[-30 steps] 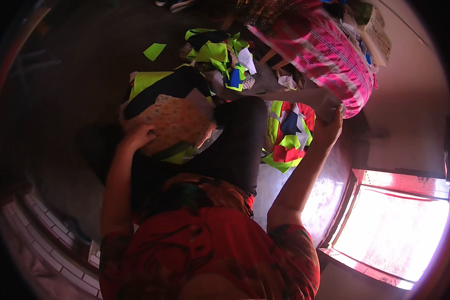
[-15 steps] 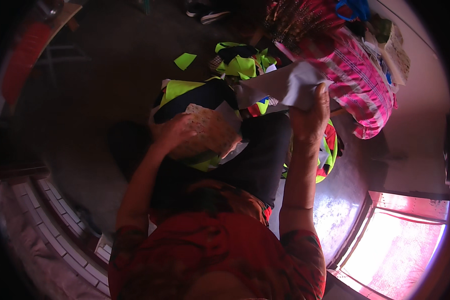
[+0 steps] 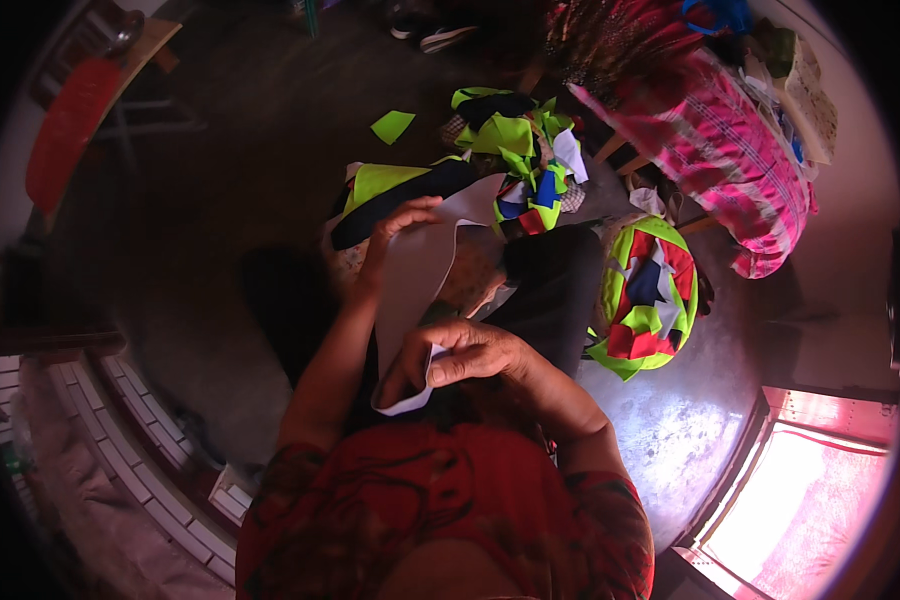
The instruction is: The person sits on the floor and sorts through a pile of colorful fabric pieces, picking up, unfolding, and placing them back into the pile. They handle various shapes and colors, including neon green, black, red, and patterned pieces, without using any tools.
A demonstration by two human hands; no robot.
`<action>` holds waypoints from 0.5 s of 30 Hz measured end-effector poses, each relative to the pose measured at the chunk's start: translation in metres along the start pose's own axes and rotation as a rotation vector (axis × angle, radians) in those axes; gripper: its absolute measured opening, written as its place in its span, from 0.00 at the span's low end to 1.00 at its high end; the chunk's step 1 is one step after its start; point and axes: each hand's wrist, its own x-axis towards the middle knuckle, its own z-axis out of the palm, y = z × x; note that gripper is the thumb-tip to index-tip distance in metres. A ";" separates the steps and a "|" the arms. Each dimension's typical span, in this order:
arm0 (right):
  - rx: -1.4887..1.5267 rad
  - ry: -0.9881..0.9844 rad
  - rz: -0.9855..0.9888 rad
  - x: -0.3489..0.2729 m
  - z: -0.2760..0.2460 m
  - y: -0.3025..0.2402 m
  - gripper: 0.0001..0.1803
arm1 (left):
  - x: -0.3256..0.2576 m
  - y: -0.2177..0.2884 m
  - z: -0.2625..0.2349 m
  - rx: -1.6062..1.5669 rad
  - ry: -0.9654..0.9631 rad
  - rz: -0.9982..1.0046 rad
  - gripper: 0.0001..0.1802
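A long pale grey-white strip of cloth [image 3: 415,265] stretches over my lap toward my chest. My right hand [image 3: 465,355] pinches its near end between thumb and fingers, and the end curls up there. Farther out, my left hand [image 3: 405,215] holds the strip's left edge; its thumb is hidden. Under the strip, a floral-patterned piece [image 3: 473,275] lies on my lap, partly covered. Just beyond my left hand lie a dark navy cloth [image 3: 400,200] and a neon yellow cloth [image 3: 385,180].
Neon, blue and white scraps [image 3: 515,140] are heaped ahead. A round bundle of neon, red and grey pieces [image 3: 650,295] sits to my right. Pink checked cloth [image 3: 720,150] drapes at the far right. One neon scrap [image 3: 393,126] lies on the floor; shoes [image 3: 445,38] are farther off.
My right hand has come down and inward from the far right, bringing the cloth strip across my lap. My left hand has moved from the floral piece up onto the strip.
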 end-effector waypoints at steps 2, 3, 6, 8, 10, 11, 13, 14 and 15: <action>0.104 -0.089 0.010 0.006 0.006 -0.003 0.15 | -0.008 0.018 -0.009 -0.195 0.039 -0.060 0.14; 0.113 -0.057 -0.001 0.006 0.005 -0.003 0.15 | -0.012 0.022 -0.014 -0.295 0.061 -0.085 0.13; 0.217 0.129 -0.106 0.001 0.007 -0.013 0.15 | -0.020 0.042 -0.029 -0.241 0.069 -0.032 0.12; 0.070 0.360 -0.194 -0.013 -0.007 -0.021 0.19 | -0.027 0.063 -0.032 -0.298 0.150 0.008 0.11; 0.037 0.492 -0.359 -0.022 -0.017 -0.032 0.20 | -0.039 0.068 -0.058 -0.429 0.108 -0.083 0.11; 0.027 0.550 -0.457 -0.025 -0.023 -0.038 0.20 | -0.043 0.069 -0.066 -0.495 0.088 -0.128 0.10; 0.025 0.720 -0.606 -0.037 -0.031 -0.048 0.21 | -0.046 0.087 -0.064 -0.365 0.161 -0.125 0.10; 0.076 0.812 -0.695 -0.041 -0.031 -0.053 0.21 | -0.051 0.088 -0.071 -0.266 0.167 -0.193 0.10; 0.033 0.845 -0.748 -0.047 -0.032 -0.058 0.21 | -0.054 0.090 -0.077 -0.165 0.173 -0.262 0.10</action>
